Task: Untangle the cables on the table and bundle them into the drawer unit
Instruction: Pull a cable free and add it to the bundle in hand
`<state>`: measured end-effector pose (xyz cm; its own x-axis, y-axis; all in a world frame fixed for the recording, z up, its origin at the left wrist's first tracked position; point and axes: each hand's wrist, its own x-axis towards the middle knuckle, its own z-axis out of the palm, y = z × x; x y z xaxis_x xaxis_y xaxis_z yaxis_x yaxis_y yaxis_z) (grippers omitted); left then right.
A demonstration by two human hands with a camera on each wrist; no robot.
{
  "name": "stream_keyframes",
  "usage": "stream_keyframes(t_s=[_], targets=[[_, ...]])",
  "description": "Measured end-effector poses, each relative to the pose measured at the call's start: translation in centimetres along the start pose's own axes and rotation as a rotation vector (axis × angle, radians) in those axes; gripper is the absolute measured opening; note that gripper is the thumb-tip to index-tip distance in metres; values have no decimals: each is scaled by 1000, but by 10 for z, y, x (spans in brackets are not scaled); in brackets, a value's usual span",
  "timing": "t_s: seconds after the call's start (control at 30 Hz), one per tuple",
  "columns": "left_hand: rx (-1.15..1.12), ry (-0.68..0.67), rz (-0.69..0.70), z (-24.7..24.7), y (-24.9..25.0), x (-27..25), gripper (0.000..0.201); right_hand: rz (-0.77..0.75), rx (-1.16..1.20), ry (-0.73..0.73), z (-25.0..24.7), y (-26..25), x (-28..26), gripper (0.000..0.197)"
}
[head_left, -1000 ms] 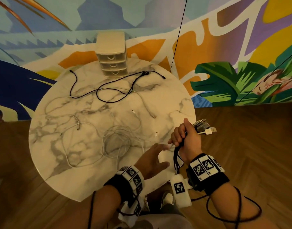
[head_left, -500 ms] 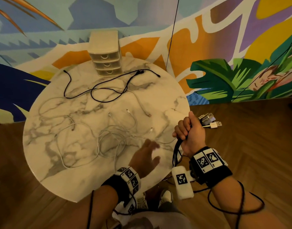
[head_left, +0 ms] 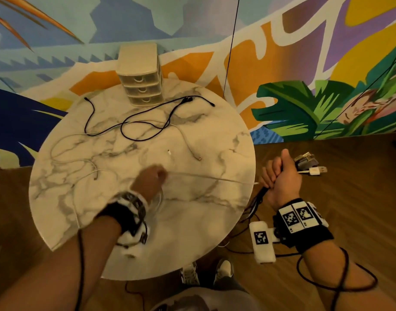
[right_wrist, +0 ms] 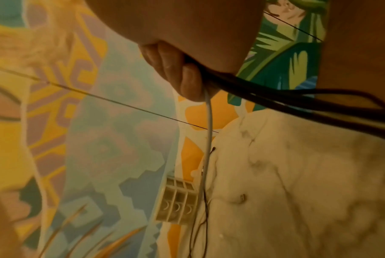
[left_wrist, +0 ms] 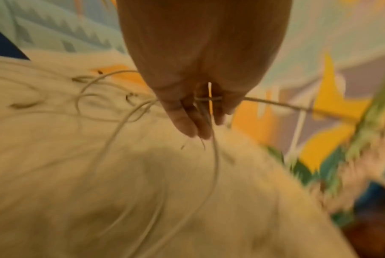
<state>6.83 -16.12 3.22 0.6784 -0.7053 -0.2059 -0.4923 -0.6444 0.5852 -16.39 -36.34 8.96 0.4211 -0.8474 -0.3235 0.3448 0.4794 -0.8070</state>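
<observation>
The round marble table (head_left: 192, 232) carries a cream three-drawer unit (head_left: 140, 86) at its far edge, all drawers closed. A long black cable (head_left: 147, 124) loops in front of it. Loose white cables (head_left: 76, 162) lie on the left. My left hand (head_left: 152, 178) is over the table's middle, fingers closed on a white cable (head_left: 215, 178) stretched taut to my right hand (head_left: 280, 176). The right hand is off the table's right edge, gripping a cable bundle (head_left: 309, 166) with plugs sticking out. The right wrist view shows fingers (right_wrist: 176, 69) curled round black cables and the white cable (right_wrist: 208, 113).
A painted mural wall stands behind the table, with wooden floor all around. A thin black line (head_left: 230, 41) hangs down by the table's far right. My shoes (head_left: 206, 272) show under the near edge. Wrist-camera cords (head_left: 327, 283) trail from both arms.
My left hand went from the near edge to the table's middle and took hold of a white cable, now pulled taut between both hands. The right hand keeps its bundle.
</observation>
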Motion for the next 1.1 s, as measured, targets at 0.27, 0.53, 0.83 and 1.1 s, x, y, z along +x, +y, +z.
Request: stream_keyframes(t_s=[0.27,0.53,0.83,1.1], targets=[[401,16,225,-15,102,-6,28,100,-792,-360,46,23,-36,47],[396,88,474,2,131,-37,25,15,-852,-260,57,33,-19,37],[323,76,3,-7,14,-1,18,-158,-590,-60,52,5,3,42],[444,-133,-160,-10,-29,-2,28,-226,-534,-51,54,-5,5,44]])
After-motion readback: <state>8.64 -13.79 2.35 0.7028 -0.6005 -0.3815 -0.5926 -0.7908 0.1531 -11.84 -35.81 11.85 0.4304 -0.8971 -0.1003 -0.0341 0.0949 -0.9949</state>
